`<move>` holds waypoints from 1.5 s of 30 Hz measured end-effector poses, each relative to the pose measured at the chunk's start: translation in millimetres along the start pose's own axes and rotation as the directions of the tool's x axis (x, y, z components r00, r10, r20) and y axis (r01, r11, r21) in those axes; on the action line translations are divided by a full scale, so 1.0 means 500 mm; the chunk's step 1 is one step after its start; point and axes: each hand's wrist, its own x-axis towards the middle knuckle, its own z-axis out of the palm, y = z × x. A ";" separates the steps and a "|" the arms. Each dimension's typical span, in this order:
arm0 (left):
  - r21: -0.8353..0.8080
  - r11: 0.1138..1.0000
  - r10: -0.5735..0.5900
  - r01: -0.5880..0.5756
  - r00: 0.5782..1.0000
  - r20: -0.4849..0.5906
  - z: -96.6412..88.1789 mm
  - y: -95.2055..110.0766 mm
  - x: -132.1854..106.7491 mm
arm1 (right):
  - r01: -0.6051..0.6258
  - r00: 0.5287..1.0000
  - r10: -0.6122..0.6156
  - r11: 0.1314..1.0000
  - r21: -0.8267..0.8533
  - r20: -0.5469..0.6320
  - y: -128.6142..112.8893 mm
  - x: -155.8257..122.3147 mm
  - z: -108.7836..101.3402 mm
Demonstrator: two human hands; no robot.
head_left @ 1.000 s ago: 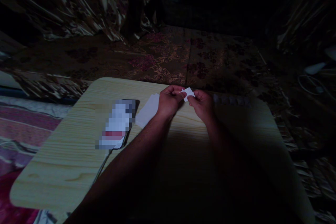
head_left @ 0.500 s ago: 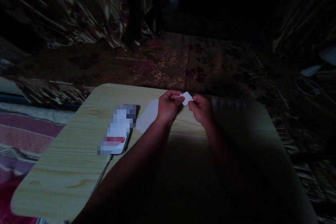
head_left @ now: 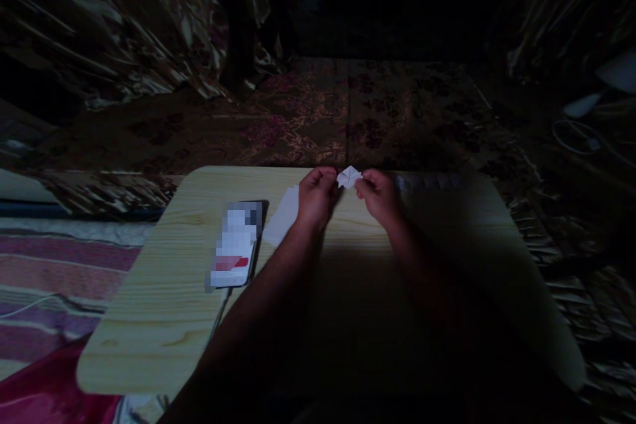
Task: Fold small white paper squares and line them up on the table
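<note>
A small folded piece of white paper (head_left: 349,177) is held between both hands above the far edge of a light wooden table (head_left: 163,318). My left hand (head_left: 315,197) pinches its left side with curled fingers. My right hand (head_left: 378,195) pinches its right side. Both forearms stretch over the shadowed middle of the table. A few white paper sheets (head_left: 282,215) lie flat just left of my left hand.
A phone (head_left: 236,243) with a lit screen lies on the table's left part, a cable running from it toward the near edge. Patterned brown fabric (head_left: 318,112) covers the floor beyond. A striped cloth (head_left: 54,278) lies at the left. The room is dark.
The hands stay pinched on the paper; its shape looks turned or refolded, now a small pointed form. The view has shifted, with the table sitting further right and lower.
</note>
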 end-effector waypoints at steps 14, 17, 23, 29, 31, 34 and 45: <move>-0.008 0.966 -0.248 0.259 0.934 0.259 -0.009 0.021 -0.004 | 0.077 0.994 -0.083 0.994 0.073 0.073 0.014 0.002 -0.010; -0.036 0.949 -0.289 0.315 0.906 0.310 -0.012 0.022 -0.005 | 0.077 0.990 -0.086 0.993 0.086 0.108 0.007 0.000 -0.010; -0.062 0.949 -0.271 0.310 0.900 0.341 -0.013 0.013 -0.005 | 0.083 0.989 -0.096 0.990 0.118 0.110 0.003 0.001 -0.006; -0.109 0.970 -0.194 0.217 0.963 0.185 -0.008 0.009 -0.001 | 0.024 0.998 -0.037 0.969 0.245 0.047 0.012 0.009 -0.006; -0.122 0.978 -0.156 0.171 0.980 0.125 -0.008 0.008 0.000 | -0.003 0.999 -0.012 0.963 0.270 0.052 0.012 0.009 -0.008; -0.140 0.984 -0.099 0.108 0.993 0.068 -0.006 0.006 0.001 | -0.010 0.995 -0.015 0.964 0.265 0.094 0.008 0.004 -0.010; -0.009 0.997 -0.073 0.074 0.992 0.098 0.006 -0.007 -0.008 | 0.025 0.999 -0.030 0.981 0.195 0.024 0.008 0.004 0.001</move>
